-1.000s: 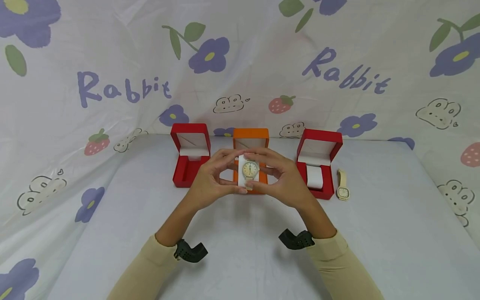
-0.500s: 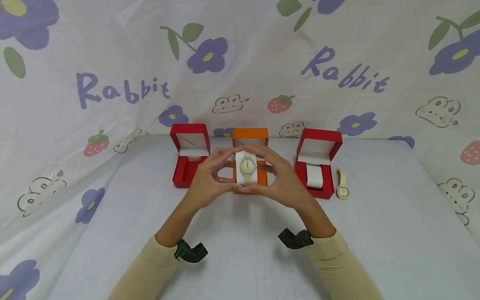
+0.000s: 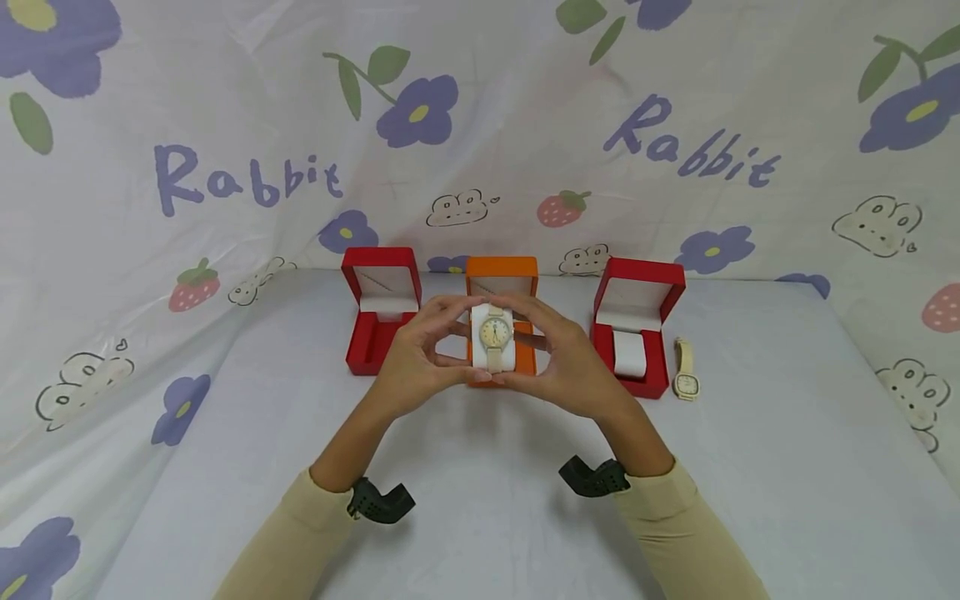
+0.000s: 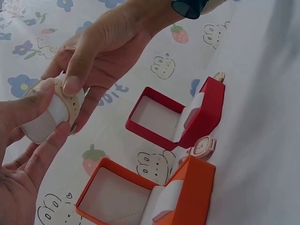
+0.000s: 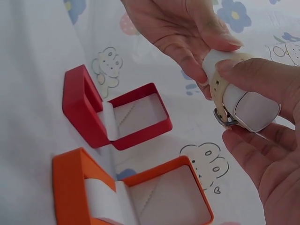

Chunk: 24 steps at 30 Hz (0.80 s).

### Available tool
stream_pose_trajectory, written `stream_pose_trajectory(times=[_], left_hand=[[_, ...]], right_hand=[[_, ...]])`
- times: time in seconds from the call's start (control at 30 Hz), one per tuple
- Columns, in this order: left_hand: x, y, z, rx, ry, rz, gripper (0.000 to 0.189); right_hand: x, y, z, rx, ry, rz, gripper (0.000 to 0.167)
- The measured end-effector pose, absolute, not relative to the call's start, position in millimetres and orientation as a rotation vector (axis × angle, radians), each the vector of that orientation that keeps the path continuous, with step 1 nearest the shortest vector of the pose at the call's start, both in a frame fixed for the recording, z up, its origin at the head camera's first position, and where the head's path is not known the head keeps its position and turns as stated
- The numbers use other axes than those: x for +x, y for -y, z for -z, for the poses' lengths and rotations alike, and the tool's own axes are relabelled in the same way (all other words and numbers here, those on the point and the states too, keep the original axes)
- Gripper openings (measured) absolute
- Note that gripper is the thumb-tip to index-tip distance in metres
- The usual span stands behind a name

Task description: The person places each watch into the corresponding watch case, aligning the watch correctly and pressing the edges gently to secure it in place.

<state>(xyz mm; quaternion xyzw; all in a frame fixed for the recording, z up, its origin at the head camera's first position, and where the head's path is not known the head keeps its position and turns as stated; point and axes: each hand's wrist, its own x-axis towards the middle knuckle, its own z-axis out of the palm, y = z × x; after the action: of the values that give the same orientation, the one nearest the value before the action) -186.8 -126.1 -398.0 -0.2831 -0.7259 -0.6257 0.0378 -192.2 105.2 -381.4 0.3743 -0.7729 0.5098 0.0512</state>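
Observation:
In the head view a wristwatch [image 3: 494, 333] with a round dial and cream strap sits around a white cushion [image 3: 478, 357], face toward the camera. My left hand [image 3: 416, 362] holds the cushion's left side, thumb below and fingers above. My right hand [image 3: 566, 358] grips the right side the same way, and the thumb tips meet at the lower edge. Behind them stands an opened orange watch box [image 3: 502, 265], partly hidden by the hands. The right wrist view shows the strap's buckle [image 5: 225, 117] at the cushion's underside and a white cushion [image 5: 104, 201] in the orange box.
An opened red box [image 3: 367, 342] stands at left, its base without a cushion. Another red box [image 3: 660, 367] at right holds a white cushion [image 3: 629, 354]. Beside it lies a cream watch [image 3: 685, 371]. A square-faced watch [image 4: 204, 146] lies between the orange and right red boxes.
The watch and its cushion have shifted slightly left and straightened. My right thumb has moved off the strap's lower part to the bottom edge, beside the left thumb. The boxes have not moved.

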Motion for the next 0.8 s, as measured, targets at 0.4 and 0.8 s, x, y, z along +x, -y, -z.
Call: stream_pose_trajectory(times=[0.4,0.8], left_hand=[[-186.4,126.8,396.4,-0.855,2.204,1.953,0.077],[-186.4,129.5,392.3,-0.873,2.211,1.961,0.077]], right_hand=[[-192.7,-105.6,382.7,1.118,2.312,-1.706,0.086],[-174.8,-103.3,350.9,1.101,2.310,-1.690,0.080]])
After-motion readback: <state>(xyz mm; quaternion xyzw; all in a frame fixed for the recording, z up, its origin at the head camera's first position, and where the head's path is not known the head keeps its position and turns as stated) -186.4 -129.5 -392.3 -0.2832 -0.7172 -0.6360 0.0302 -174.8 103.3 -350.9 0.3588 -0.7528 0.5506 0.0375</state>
